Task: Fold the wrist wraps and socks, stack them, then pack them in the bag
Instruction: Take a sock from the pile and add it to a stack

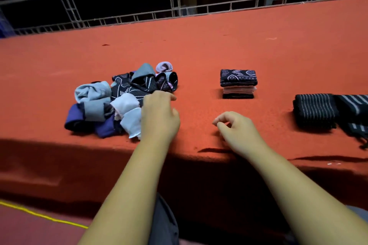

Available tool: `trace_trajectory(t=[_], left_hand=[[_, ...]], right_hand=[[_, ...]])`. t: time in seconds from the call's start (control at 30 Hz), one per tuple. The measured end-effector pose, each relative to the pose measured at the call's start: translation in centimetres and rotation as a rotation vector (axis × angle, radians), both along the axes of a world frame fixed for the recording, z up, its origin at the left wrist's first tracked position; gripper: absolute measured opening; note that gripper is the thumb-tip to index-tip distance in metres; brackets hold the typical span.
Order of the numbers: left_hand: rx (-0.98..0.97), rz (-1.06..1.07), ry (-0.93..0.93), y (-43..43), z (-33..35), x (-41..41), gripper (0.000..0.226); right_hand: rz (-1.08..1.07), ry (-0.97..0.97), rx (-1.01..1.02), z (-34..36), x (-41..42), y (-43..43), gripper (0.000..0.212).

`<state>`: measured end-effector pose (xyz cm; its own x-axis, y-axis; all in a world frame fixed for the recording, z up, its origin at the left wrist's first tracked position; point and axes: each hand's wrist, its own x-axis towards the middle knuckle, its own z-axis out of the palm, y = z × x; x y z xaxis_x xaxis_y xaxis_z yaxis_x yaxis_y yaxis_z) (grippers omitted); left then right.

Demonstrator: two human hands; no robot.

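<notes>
The sock folding is the step in hand, and I judge it about partway done. My left hand (159, 113) lies against the right edge of the pile of loose socks (93, 105). Its fingers reach onto a dark patterned sock (137, 88) on the hand's far side, and a white sock (129, 114) touches its left flank. The fingers are bent and partly masked by cloth, so I cannot tell whether they have pinched anything or only rest there.

My right hand (236, 128) sits on the red surface (199, 49) near its front edge. Its fingers are loosely curled, thumb close to forefinger, holding nothing. Beyond that hand and slightly to its right stands the folded stack (238, 83), with a dark patterned piece on top. Well off to its right lie the striped wrist wraps (315, 110), already bundled. No bag shows on my feed.

The next move, as I read it, is to draw a single sock out of the tangle with the left hand. It should come to the bare patch between the two hands, where the right can flatten and fold it. The pile is soft and interlocked, so a neighbouring sock may drag along.
</notes>
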<state>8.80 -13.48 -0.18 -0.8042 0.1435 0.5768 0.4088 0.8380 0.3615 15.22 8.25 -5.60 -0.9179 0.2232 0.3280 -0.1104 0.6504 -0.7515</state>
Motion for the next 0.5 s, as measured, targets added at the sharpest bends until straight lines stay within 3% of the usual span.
trace_trajectory(t=[0.07, 0.2, 0.3, 0.5], left_hand=[[-0.017, 0.181, 0.147, -2.1, -1.1, 1.0, 0.048], [-0.068, 0.371, -0.036, -4.0, -2.4, 1.2, 0.056], [-0.117, 0.393, -0.131, -4.3, -3.1, 0.8, 0.041], [-0.148, 0.389, -0.205, -4.7, -3.9, 0.1, 0.033]], right_hand=[[0.042, 0.020, 0.047, -0.6, 0.4, -0.5, 0.024], [0.075, 0.003, 0.087, -1.3, 0.8, -0.4, 0.021], [0.052, -0.009, 0.035, -1.3, 0.8, -0.2, 0.021], [0.046, -0.023, 0.001, -1.2, 0.7, -0.3, 0.021]])
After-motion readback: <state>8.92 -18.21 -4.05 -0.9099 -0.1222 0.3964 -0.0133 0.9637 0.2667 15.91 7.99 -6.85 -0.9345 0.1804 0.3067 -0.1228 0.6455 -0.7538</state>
